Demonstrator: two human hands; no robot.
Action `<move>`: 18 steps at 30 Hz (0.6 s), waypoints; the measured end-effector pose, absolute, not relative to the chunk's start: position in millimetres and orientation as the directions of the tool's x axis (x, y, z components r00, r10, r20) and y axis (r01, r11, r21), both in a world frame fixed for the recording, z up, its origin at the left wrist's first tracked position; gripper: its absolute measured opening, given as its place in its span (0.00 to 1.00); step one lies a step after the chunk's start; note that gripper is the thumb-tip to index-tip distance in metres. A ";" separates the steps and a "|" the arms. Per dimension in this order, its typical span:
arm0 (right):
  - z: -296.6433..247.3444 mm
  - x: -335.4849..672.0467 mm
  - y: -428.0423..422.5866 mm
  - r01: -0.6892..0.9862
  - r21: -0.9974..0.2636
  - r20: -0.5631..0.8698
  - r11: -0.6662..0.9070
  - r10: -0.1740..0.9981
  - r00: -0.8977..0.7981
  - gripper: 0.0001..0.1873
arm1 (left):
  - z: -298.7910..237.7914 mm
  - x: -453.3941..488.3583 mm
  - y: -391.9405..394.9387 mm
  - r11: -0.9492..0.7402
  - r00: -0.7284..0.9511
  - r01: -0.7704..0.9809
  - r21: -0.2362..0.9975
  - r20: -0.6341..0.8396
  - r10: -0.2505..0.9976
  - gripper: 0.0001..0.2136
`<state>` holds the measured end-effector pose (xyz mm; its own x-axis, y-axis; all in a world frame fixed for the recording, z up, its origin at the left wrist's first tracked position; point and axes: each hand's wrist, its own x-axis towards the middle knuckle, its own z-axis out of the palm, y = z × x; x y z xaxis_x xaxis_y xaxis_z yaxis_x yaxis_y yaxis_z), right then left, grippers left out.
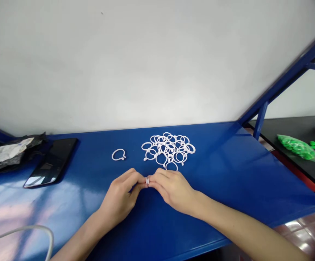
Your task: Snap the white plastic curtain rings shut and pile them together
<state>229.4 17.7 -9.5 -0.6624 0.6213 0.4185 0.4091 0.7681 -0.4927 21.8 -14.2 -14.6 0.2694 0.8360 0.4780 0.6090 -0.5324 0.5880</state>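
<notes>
Fingertips of my left hand (124,188) and my right hand (170,186) meet over the front half of the blue shelf. Both hands pinch one small white ring (147,181) between them; only a bit of it shows, and the fingers hide the rest. Just beyond my right hand lies a loose pile of several white plastic rings (169,148), each with a small knob or clasp. A single white ring (118,154) with its clasp lies apart, to the left of the pile.
At left on the blue shelf (214,163) lie a black tablet (52,161) and a black plastic package (13,150). A white cable (34,227) curves in at lower left. Blue frame bars (260,119) rise at right. Beyond them, a bag of green pieces (298,146) rests on a dark surface.
</notes>
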 end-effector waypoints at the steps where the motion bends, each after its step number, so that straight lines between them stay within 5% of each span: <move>1: -9.6 230.4 16.8 0.428 -0.443 0.403 0.788 0.601 -0.690 0.15 | -16.5 22.8 -15.3 -0.581 0.301 0.614 0.535 0.522 0.798 0.08; 5: -10.3 231.6 14.5 0.479 -0.298 0.345 0.826 0.561 -0.752 0.13 | -18.3 24.4 -14.7 -0.715 0.419 0.605 0.351 0.623 0.661 0.11; 9: -12.2 230.6 21.9 0.475 -0.346 0.437 0.809 0.587 -0.681 0.12 | -15.7 13.9 -2.0 -0.711 0.462 0.642 0.288 0.595 0.658 0.06; 14: -9.9 236.8 52.0 0.588 -0.338 0.498 0.735 0.670 -0.551 0.10 | -22.2 -22.6 21.0 -0.322 0.253 0.946 0.045 0.522 0.815 0.12; 18: -4.2 234.7 82.2 0.712 -0.247 0.496 0.657 0.718 -0.489 0.08 | -29.7 -43.8 28.9 -0.117 0.125 0.992 -0.044 0.390 0.912 0.12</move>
<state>234.7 82.2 -4.2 -0.4894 0.7176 0.4955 0.7124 0.6568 -0.2474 -43.8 28.9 -29.7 0.1248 0.9124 0.3898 0.9922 -0.1167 -0.0445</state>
